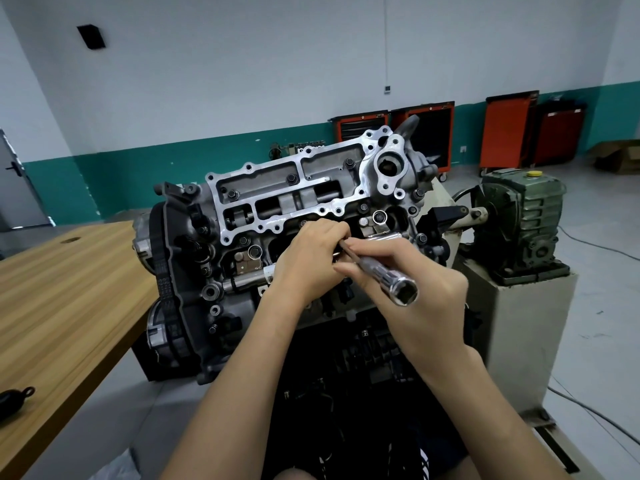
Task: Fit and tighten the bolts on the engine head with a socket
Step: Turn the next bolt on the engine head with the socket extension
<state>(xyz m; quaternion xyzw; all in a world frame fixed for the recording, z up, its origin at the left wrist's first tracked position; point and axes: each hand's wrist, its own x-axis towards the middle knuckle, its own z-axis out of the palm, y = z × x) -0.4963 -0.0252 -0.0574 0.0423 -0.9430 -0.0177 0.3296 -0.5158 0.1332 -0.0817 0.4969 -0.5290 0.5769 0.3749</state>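
The grey engine head (298, 188) stands tilted on a stand in the middle of the head view, with several dark bolts seated along its top. My right hand (412, 282) grips a chrome socket extension (391, 278) whose square open end points toward me. Its thin far end runs up to my left hand (311, 261), which pinches something small at that tip, over the middle of the head. What the left fingers hold is hidden. A chrome bar (388, 238) lies on the head just behind my hands.
A wooden table (62, 292) lies at the left, with a black object (14, 398) near its front edge. A green gearbox (523, 216) sits on a beige pedestal (519, 327) at the right. Orange tool cabinets (505, 129) line the back wall.
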